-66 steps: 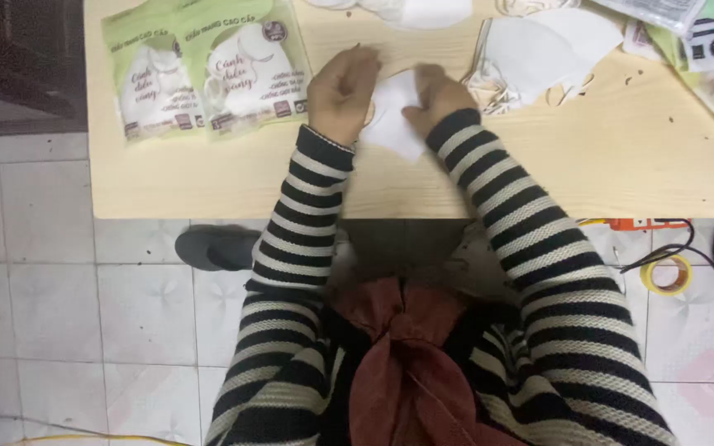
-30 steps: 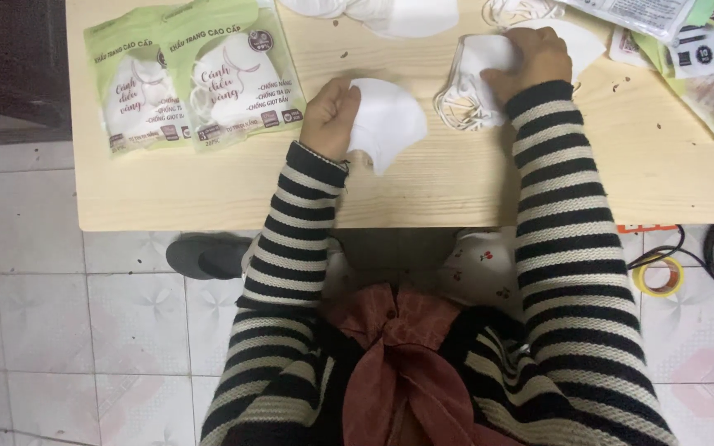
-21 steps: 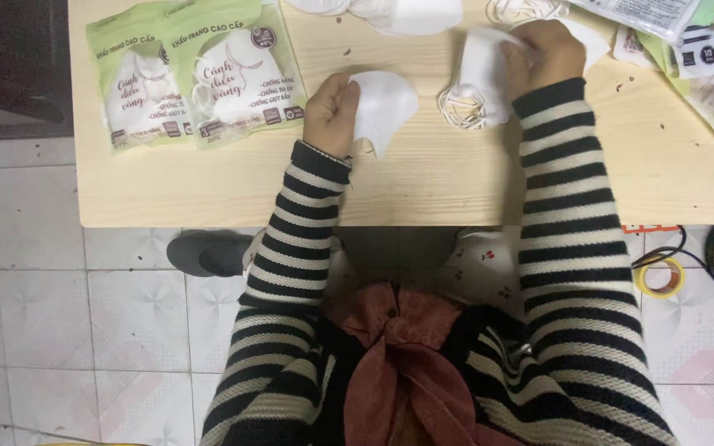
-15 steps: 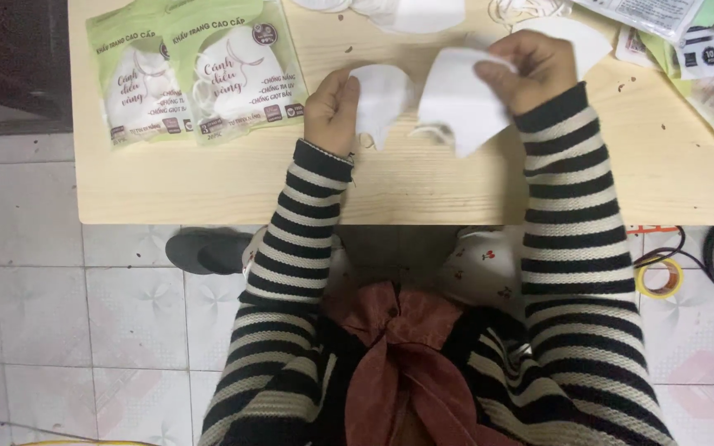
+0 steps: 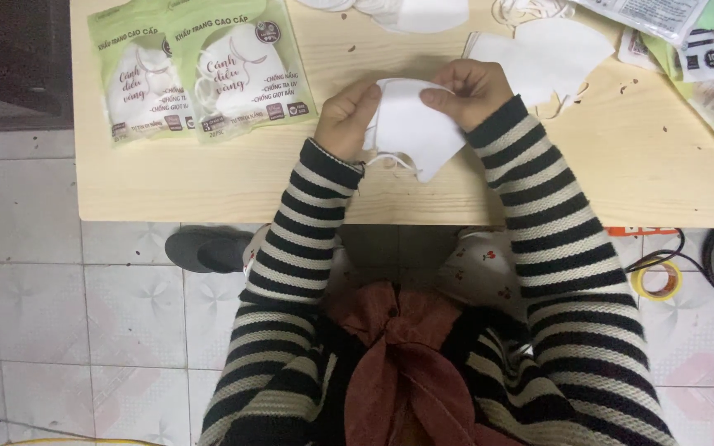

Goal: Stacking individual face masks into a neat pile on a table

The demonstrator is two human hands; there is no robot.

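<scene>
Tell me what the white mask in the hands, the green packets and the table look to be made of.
Mask: soft matte white fabric, likely non-woven; it folds and creases between the left hand and right hand, with thin elastic loops. Packets: glossy plastic film, judging by sheen and see-through windows. Table: pale wood or wood-look laminate, with visible grain and a matte finish.

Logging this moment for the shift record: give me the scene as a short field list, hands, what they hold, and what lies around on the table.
left hand: grips the left edge of the white face mask
right hand: pinches the mask's upper right edge
mask: folded flat, held over the table, ear loop hanging below
table: light wood
left of hands: two green mask packets side by side
right of hands: pile of loose white masks
far right: more packets, partly out of frame
</scene>
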